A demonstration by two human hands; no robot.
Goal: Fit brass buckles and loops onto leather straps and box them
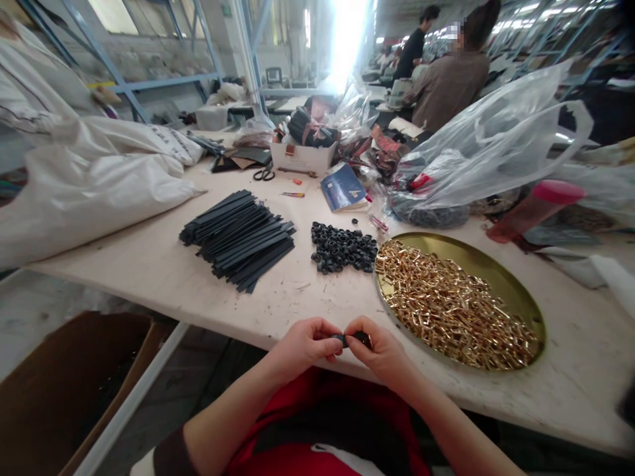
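At the table's near edge my left hand [305, 344] and my right hand [380, 350] meet, both pinched on a small black piece [350, 340] held between the fingertips; its exact shape is mostly hidden. Just beyond lie a pile of small black loops [342, 248] and a stack of black strips [241, 238]. A round gold tray [496, 268] to the right holds several small gold metal clasps [446, 307].
A large white sack [84, 178] lies at the left. Clear plastic bags [486, 152], a blue booklet [342, 188], scissors [264, 174] and a white box [302, 157] crowd the back. A cardboard box [64, 390] sits on the floor. People work at far tables.
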